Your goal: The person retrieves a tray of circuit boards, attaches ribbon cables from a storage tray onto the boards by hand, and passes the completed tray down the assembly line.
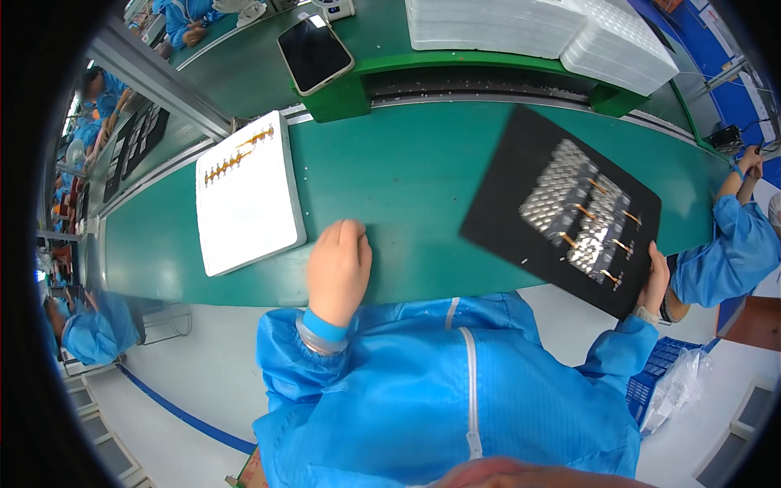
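Observation:
A black flat board (pixel 504 203) is tilted at the right side of the bench, and my right hand (pixel 653 281) grips its near right corner. On the board lie shiny silver textured sheets (pixel 561 183) with several thin orange-brown flex strips (pixel 584 211) along them. My left hand (pixel 338 272) rests on the green bench near its front edge, fingers curled closed; whatever may be inside them is hidden. Left of it lies a white foam tray (pixel 248 207), apart from the hand, with a row of small orange-brown flex parts (pixel 236 159) near its far end.
The green bench (pixel 390 179) has small white specks on it. Behind it, a green raised shelf (pixel 480 63) carries a phone (pixel 316 53) and stacked white trays (pixel 496 24). A metal post (pixel 163 77) stands at the far left. A co-worker's blue sleeve (pixel 728 252) is close on the right.

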`<state>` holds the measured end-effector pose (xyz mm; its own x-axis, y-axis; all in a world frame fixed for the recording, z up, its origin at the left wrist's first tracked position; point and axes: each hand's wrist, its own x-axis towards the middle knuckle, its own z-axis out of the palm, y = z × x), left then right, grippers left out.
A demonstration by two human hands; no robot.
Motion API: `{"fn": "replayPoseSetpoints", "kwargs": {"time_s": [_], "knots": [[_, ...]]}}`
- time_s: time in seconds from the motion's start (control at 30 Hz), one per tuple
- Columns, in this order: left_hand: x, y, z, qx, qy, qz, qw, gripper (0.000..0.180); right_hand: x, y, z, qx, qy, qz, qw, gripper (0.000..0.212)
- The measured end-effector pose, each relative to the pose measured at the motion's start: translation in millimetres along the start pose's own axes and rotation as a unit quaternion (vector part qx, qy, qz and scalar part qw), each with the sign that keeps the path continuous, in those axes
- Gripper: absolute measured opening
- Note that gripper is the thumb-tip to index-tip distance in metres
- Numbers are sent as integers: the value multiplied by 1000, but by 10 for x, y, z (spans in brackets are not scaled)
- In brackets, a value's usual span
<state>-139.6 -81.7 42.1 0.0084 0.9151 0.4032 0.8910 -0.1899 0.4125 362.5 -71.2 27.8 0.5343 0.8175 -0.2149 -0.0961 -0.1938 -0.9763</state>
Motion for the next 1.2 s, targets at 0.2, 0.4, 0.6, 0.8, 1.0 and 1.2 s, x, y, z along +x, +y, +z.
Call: {"fn": "replayPoseSetpoints", "kwargs": {"time_s": [0.2, 0.4, 0.6, 0.8, 1.0, 1.2], "knots": [[179, 178, 19, 0, -31, 65, 997, 18, -2, 296, -571, 156, 125, -21, 980, 27], [217, 265, 341, -71, -72, 152, 983, 16, 93, 692, -951, 93, 176, -29, 980, 43], [174, 411, 539, -98, -171, 271, 942, 7, -97, 687, -1306, 174, 236, -34, 956, 47], [-14, 639, 699, -106, -189, 431, 876, 8, 216, 936, -1668, 145, 262, -12, 954, 41], [-117, 579, 900, -149, -65, 447, 880, 13, 200, 159, -635, -397, 358, -240, 811, 48], [-111, 540, 923, -204, -155, 383, 887, 27, -30, 44, 1720, -339, -38, -402, 850, 40]]}}
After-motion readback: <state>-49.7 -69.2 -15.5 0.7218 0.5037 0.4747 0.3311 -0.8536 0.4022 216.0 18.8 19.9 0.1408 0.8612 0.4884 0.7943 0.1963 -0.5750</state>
